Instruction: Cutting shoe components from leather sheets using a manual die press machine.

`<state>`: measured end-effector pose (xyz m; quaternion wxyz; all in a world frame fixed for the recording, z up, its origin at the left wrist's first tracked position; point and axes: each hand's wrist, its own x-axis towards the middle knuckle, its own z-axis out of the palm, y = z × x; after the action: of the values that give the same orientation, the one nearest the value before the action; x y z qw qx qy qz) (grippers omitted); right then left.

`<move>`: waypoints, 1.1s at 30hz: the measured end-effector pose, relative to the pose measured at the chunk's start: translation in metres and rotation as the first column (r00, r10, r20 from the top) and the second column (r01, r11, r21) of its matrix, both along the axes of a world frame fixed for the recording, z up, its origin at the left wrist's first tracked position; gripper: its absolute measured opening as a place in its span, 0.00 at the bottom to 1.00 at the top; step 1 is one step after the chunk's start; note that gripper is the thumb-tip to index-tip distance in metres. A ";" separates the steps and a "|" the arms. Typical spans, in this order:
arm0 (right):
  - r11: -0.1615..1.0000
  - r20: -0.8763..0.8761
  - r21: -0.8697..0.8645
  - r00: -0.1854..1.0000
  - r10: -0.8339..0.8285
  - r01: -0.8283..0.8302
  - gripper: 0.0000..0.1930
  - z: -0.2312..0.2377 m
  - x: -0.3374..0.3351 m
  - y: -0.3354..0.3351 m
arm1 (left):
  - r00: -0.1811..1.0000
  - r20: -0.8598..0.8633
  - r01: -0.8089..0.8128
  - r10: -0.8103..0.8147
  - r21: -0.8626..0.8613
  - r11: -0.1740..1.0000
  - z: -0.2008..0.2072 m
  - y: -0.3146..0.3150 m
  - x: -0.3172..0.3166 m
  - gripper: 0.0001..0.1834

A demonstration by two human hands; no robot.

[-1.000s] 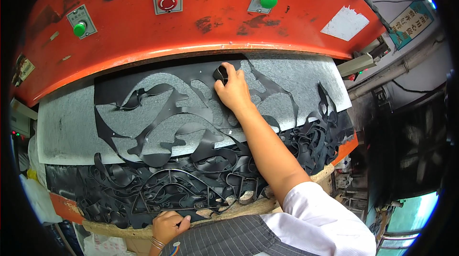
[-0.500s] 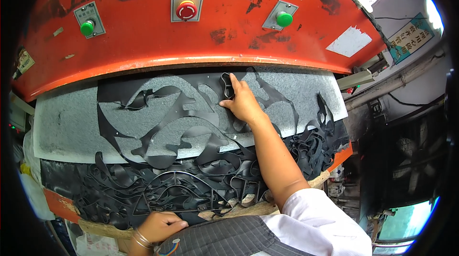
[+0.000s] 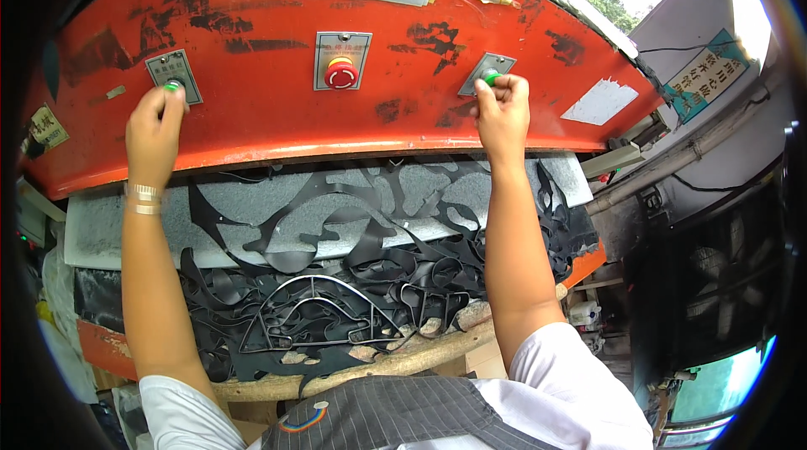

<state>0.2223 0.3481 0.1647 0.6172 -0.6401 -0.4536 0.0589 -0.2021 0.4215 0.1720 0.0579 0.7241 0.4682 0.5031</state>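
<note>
Big red machine front [image 3: 269, 118] back there, cut-up black sheet [image 3: 324, 189] on the pale board [image 3: 109, 223] below it. So the right hand [image 3: 504, 118] just left the sheet for the right green button [image 3: 491, 78], and the left hand [image 3: 154, 126] came up to the left green button [image 3: 172, 86]. Fingers half-curled, can't tell if they're gripping or pressing. Looks like it's button work now.

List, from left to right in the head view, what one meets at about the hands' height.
Cream sticker, left hand at the left green push button, red emergency stop button, right hand at the right green push button, torn white sticker, teal-bordered wall sign.
</note>
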 end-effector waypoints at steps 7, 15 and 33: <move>0.974 -0.131 -0.139 0.978 0.160 -0.178 0.14 -0.050 0.021 -0.079 | 0.861 -0.087 0.342 -0.500 -0.629 0.698 -0.083 -0.212 0.001 0.10; 0.999 0.123 -0.036 0.992 0.023 -0.019 0.11 0.002 -0.011 -0.070 | 0.999 -0.038 0.020 -0.010 0.267 0.963 -0.014 -0.108 -0.022 0.15; 0.641 0.527 -0.694 0.376 0.762 -0.327 0.25 -0.112 -0.128 -0.364 | 0.930 -0.247 0.160 -0.272 -0.395 0.905 -0.143 -0.399 0.007 0.14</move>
<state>0.0940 -0.0161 0.0523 0.1106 -0.5294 -0.8363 0.0896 -0.1953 0.0226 0.0286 0.1777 0.8153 0.4735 0.2822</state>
